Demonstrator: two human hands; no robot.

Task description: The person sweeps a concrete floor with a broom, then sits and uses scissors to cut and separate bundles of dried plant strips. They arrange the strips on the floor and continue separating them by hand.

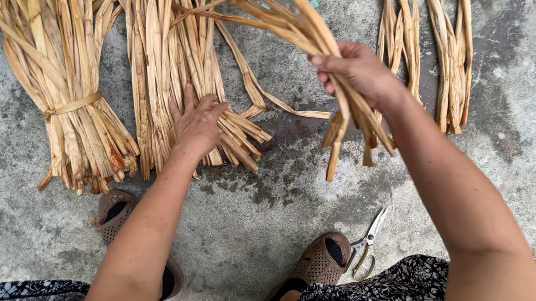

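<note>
The right hand [358,68] grips a lifted bunch of dry leaf strips [290,20] — light, stiff, brittle, best held near the cut ends; the left hand [198,123] lies open on the loose bundle [167,61].

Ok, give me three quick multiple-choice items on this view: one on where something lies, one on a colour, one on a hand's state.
1. Where do the scissors lie?
A. on the tied bundle
B. on the concrete beside the right shoe
C. in the left hand

2. What colour are the shoes?
A. brown
B. white
C. blue

3. What is the right hand doing?
A. resting open on the ground
B. holding scissors
C. gripping a bunch of dried strips

Answers: 1 B, they lie on the concrete floor by that shoe; 2 A, both are brown; 3 C, its fingers close round the lifted strips.
</note>
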